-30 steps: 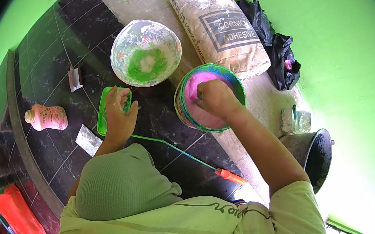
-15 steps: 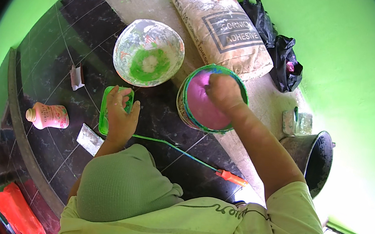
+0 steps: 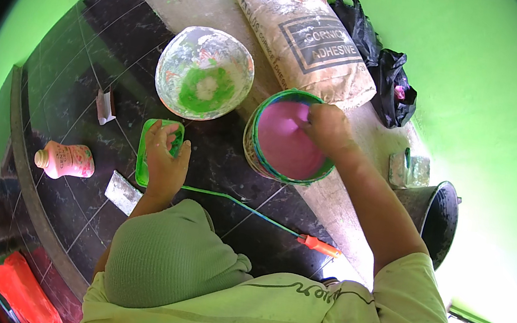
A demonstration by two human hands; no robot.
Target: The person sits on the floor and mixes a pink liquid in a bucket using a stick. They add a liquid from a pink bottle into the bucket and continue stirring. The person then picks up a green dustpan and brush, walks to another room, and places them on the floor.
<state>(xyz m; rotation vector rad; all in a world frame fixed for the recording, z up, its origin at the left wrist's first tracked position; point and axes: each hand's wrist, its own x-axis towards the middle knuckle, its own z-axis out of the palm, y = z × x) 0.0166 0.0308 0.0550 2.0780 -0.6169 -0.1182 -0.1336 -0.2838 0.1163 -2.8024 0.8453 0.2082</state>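
A bucket with a green-smeared rim holds pink paint. My right hand is over its right side with fingers closed; what they grip, if anything, is hidden by the hand. On the left, my left hand hovers at a small bright green tray, its fingers bent but apart and seemingly empty. Whether it touches the tray I cannot tell. From beside that hand a thin green metal rod runs across the floor to an orange handle, like a paint roller's frame.
Beyond the tray stands a paint-crusted bowl with green residue. A large paper sack lies behind the bucket, black plastic bags beside it. Further right is a dark bucket. A pink bottle and a whitish flat piece lie left.
My right hand has moved right and slightly nearer, from over the paint to the bucket's right rim, uncovering more pink paint. My left hand has barely moved.
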